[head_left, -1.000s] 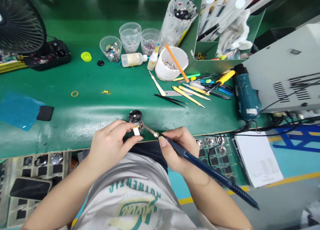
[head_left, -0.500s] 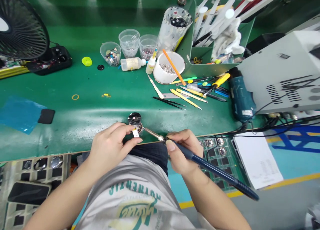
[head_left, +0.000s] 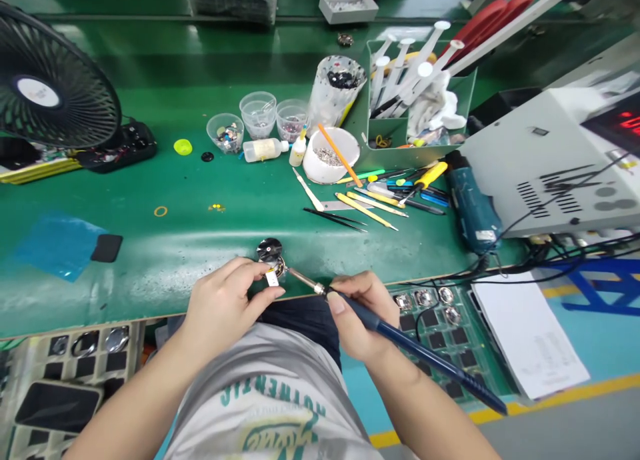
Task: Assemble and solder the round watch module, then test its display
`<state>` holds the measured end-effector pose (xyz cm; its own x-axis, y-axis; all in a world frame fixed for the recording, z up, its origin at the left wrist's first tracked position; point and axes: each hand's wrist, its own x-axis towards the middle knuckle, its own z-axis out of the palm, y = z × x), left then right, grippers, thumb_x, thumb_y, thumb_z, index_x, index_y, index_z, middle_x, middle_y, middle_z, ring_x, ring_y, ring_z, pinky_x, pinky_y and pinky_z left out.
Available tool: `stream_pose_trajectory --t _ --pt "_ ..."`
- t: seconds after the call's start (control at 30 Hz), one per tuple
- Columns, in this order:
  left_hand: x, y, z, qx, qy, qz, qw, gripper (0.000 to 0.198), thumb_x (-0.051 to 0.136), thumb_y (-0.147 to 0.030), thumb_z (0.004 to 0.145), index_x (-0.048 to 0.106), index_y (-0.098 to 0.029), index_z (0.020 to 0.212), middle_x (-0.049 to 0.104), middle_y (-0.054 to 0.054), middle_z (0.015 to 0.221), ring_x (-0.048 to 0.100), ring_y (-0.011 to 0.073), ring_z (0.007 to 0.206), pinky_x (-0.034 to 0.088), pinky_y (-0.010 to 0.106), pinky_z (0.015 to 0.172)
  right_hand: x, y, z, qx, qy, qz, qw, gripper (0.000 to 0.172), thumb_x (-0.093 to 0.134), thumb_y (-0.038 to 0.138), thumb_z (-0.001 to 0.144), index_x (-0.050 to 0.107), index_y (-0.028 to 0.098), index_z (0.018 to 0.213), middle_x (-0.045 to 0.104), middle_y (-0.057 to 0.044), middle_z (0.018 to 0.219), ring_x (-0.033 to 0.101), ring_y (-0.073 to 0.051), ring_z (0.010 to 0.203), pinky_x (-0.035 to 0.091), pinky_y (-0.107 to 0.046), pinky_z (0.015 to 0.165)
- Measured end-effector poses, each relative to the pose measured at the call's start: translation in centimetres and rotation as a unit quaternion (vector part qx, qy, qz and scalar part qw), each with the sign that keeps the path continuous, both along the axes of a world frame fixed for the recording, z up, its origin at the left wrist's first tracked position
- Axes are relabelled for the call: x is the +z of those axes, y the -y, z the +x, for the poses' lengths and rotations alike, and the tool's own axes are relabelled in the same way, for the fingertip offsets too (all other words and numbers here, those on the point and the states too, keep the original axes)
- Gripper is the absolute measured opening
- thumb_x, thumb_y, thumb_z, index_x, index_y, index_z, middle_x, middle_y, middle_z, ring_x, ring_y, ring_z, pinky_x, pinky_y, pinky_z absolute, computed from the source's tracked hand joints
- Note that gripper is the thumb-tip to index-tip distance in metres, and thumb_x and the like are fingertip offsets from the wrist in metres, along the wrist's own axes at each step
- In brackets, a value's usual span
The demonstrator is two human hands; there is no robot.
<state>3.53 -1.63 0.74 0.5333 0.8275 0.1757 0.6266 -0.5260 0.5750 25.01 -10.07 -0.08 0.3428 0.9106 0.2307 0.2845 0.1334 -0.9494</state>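
Note:
My right hand (head_left: 364, 317) is closed around the dark blue handle of a soldering iron (head_left: 425, 343). The iron's metal tip points left and reaches the edge of a small round watch-like device (head_left: 280, 267) at the bench edge. A shiny black disc (head_left: 270, 249) adjoins the device on its far side. Thumb and fingers of my left hand (head_left: 227, 290) steady the device, with a small white tab (head_left: 272, 279) showing between them. Whether the tip touches the device is too small to tell.
Black tweezers (head_left: 335, 219), yellow-handled tools, a white pot (head_left: 330, 157) and clear cups (head_left: 257, 113) stand ahead. At left are a fan (head_left: 60, 87) and a blue sheet (head_left: 60, 243). An electric screwdriver (head_left: 473, 203) and grey unit (head_left: 560, 167) flank the right. Trays of parts (head_left: 440, 340) lie below.
The view has tilted up, bringing a grey box and a stack at the back into sight. Both hands keep their holds, with the iron at nearly the same place on the device.

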Motion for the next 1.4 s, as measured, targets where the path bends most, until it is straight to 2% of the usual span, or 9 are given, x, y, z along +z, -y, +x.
stream_pose_trajectory --t 0.23,0.53,0.83,1.4 --pt "-0.1 0.0 -0.1 -0.001 -0.003 -0.003 1.000 0.027 0.066 -0.045 0.099 0.074 -0.021 0.111 0.076 -0.001 0.095 0.062 0.0108 0.058 0.048 0.026 0.062 0.3 -0.2 -0.1 0.013 0.016 -0.013 1.000 0.012 0.069 0.025 0.091 0.057 0.025 0.089 0.062 0.004 0.062 0.052 -0.012 0.048 0.044 -0.025 0.049" --pt "0.1 -0.1 -0.1 -0.009 0.001 -0.013 1.000 0.026 0.065 -0.042 0.100 0.073 -0.022 0.114 0.076 -0.001 0.096 0.058 0.0099 0.055 0.047 0.025 0.060 1.0 -0.6 -0.5 0.007 0.063 -0.077 0.995 0.014 0.069 0.032 0.091 0.059 0.025 0.086 0.062 0.004 0.060 0.053 -0.013 0.047 0.044 -0.026 0.048" --pt "0.1 -0.1 -0.1 -0.010 -0.003 -0.015 1.000 0.026 0.064 -0.043 0.100 0.073 -0.022 0.114 0.076 -0.001 0.097 0.056 0.0091 0.053 0.047 0.025 0.059 1.0 -0.6 -0.6 0.006 0.056 -0.071 0.996 0.013 0.069 0.029 0.092 0.057 0.025 0.087 0.061 0.005 0.061 0.052 -0.012 0.048 0.043 -0.025 0.049" --pt "0.2 -0.1 -0.2 -0.015 0.000 -0.014 1.000 0.027 0.063 -0.042 0.101 0.073 -0.021 0.115 0.077 0.001 0.098 0.057 0.0097 0.054 0.050 0.025 0.062 1.2 -0.7 -0.6 0.005 0.058 -0.086 0.995 0.015 0.069 0.034 0.092 0.059 0.025 0.086 0.060 0.004 0.058 0.050 -0.012 0.046 0.041 -0.025 0.046"
